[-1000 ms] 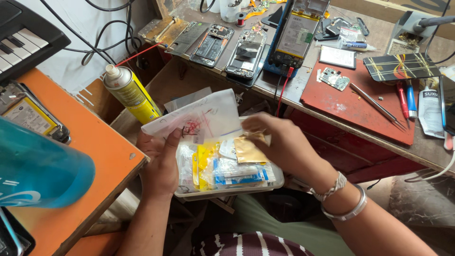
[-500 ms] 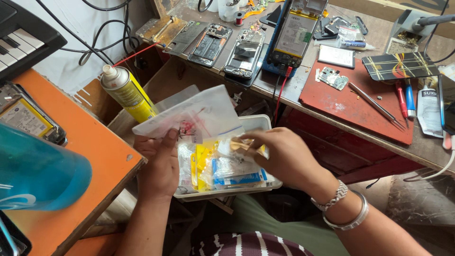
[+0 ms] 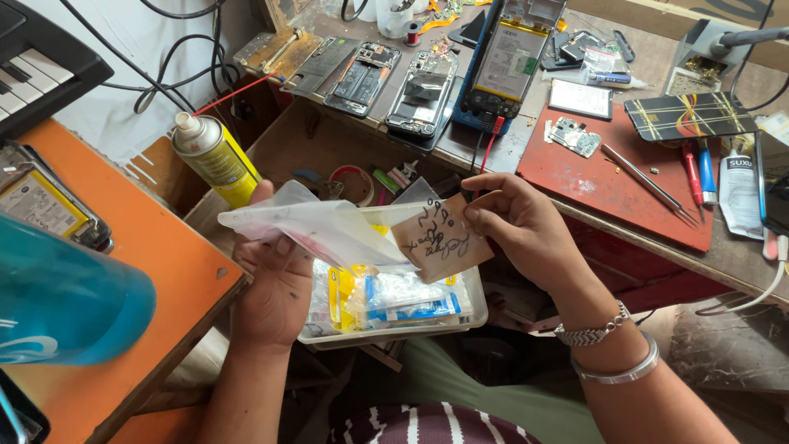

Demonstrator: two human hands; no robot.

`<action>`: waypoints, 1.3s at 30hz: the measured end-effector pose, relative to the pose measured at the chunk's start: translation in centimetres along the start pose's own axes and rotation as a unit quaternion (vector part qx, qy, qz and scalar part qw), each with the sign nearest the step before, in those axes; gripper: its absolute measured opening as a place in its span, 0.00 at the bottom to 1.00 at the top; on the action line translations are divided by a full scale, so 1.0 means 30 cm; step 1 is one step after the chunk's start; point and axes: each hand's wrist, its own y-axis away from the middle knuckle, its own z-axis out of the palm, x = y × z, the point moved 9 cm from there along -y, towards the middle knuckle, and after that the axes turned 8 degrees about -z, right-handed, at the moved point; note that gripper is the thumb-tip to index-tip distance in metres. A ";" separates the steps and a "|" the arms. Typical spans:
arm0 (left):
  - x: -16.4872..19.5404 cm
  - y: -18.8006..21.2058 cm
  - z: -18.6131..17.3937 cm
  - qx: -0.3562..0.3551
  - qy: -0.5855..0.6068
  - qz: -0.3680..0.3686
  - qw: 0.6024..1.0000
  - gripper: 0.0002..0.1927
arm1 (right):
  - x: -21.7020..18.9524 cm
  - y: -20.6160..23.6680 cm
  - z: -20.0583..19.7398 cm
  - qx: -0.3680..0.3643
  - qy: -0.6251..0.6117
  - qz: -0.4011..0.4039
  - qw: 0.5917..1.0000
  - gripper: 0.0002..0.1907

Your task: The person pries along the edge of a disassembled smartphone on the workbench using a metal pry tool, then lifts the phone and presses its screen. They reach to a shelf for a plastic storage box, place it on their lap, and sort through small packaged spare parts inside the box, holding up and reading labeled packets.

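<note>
The wooden workbench (image 3: 740, 255) runs behind and to the right of the clear plastic tray (image 3: 472, 308), which serves as the landmark here. Left of the tray stands the orange table (image 3: 140, 271), with a blue bottle (image 3: 66, 304) at its near edge. Up and left of the tray is a yellow spray can (image 3: 215, 156). Beyond the tray, on the bench, lie 3 opened phones, the middle one (image 3: 421, 82) straight behind it, and a red mat (image 3: 608, 185) sits to the tray's upper right.

The tray itself rests over the person's lap and holds small packets in yellow, blue and white. The left hand (image 3: 275, 288) cups the tray's left side, fingers pinched shut on clear plastic bags (image 3: 316, 226) that fan over it. The right hand (image 3: 522, 226) hangs just above the tray's right rim, thumb and fingers clamped on a brown paper slip (image 3: 440, 242) bearing handwriting.
</note>
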 end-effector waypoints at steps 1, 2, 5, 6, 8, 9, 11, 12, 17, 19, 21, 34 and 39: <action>-0.008 0.001 -0.013 0.001 0.004 -0.006 1.000 0.31 | 0.003 -0.003 0.009 -0.008 -0.023 -0.004 1.000 0.20; -0.017 0.002 -0.025 0.001 0.007 -0.013 1.000 0.29 | 0.005 -0.005 0.018 -0.016 -0.046 -0.007 0.999 0.20; -0.040 0.007 -0.039 -0.010 0.021 -0.039 0.999 0.23 | 0.012 -0.009 0.028 -0.024 -0.079 -0.002 0.997 0.21; -0.045 0.008 -0.035 -0.015 0.025 -0.048 0.998 0.21 | 0.014 -0.009 0.027 -0.021 -0.078 0.002 0.997 0.21; -0.040 0.007 -0.019 -0.012 -0.077 -0.053 0.996 0.20 | 0.016 -0.005 0.024 -0.016 -0.076 0.008 0.997 0.21; -0.039 0.005 -0.004 -0.010 -0.127 -0.056 0.990 0.19 | 0.013 -0.004 0.030 -0.024 -0.084 0.007 0.996 0.21; -0.016 0.004 0.070 -0.057 -0.270 -0.007 0.961 0.17 | 0.005 0.000 0.047 -0.043 -0.101 0.006 0.994 0.21; -0.009 0.005 0.110 -0.080 -0.340 0.019 0.937 0.16 | 0.000 0.001 0.056 -0.050 -0.096 0.001 0.994 0.21; -0.048 -0.011 0.186 -0.124 -0.302 -0.040 0.945 0.17 | -0.029 0.006 0.127 -0.095 -0.058 -0.016 0.994 0.21; -0.062 -0.017 0.188 -0.128 -0.299 -0.052 0.944 0.18 | -0.050 0.010 0.165 -0.128 -0.065 -0.028 0.989 0.21; -0.077 -0.020 0.174 -0.126 -0.295 -0.064 0.945 0.17 | -0.067 0.017 0.193 -0.151 -0.054 -0.037 0.986 0.20; 0.033 -0.034 0.025 0.051 -0.120 0.052 0.990 0.23 | -0.167 -0.002 0.205 -0.169 0.336 -0.145 0.915 0.20; 0.030 -0.033 0.024 0.067 -0.121 0.046 0.989 0.24 | -0.124 0.064 0.310 -0.252 0.538 -0.168 0.787 0.35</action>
